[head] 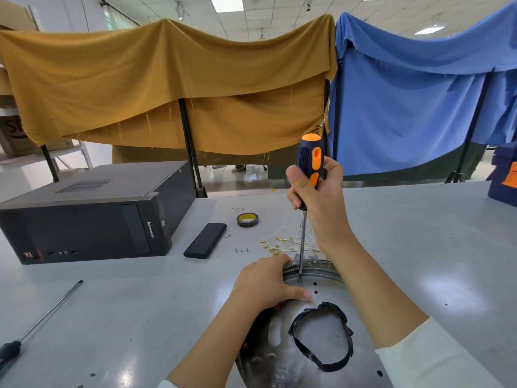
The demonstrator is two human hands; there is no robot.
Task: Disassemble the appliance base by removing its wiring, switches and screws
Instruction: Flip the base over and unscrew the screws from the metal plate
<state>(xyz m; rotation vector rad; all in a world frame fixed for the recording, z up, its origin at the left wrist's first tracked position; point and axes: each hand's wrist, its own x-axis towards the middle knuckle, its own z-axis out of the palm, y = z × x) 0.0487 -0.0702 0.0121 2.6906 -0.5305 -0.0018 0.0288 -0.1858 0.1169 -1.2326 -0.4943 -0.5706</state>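
Closest to you: the appliance base (282, 357), a round metal plate flat on the table (134, 309) under both forearms, with a black gasket ring (321, 336) lying on it below your holding hand. Your left hand (268, 281) wraps the far-left rim, thumb pressed flat on the plate, fingers curled over the edge. Your right hand (316, 189) is clamped around the handle of the orange-and-black screwdriver (307, 175), shaft near vertical, tip seated on a screw (300, 279) just right of your left thumb, near the far rim.

Judgement: you're on a screw-removal step. Pulled wires with brass terminals (285, 243) lie just beyond the tip, and three loose screws (241, 250) sit left of them, so the wiring looks mostly out.

Risks from here:
- Cam-out. Your grip sits high on the handle, and any tilt with light down-force would let the tip skip and strip the head.
- If it skips, it lands beside your left thumb. Keep that thumb back from the tip.
- The plate is only hand-held; slack pressure would let it spin under torque.
- Clear film or wire bunched at the rim beside the shaft could snag it. Can't tell exactly what it is.
- The freed screw could roll off the plate. Park it with the other three.

Second screwdriver (42, 317) lies well left of your holding hand, untouched.
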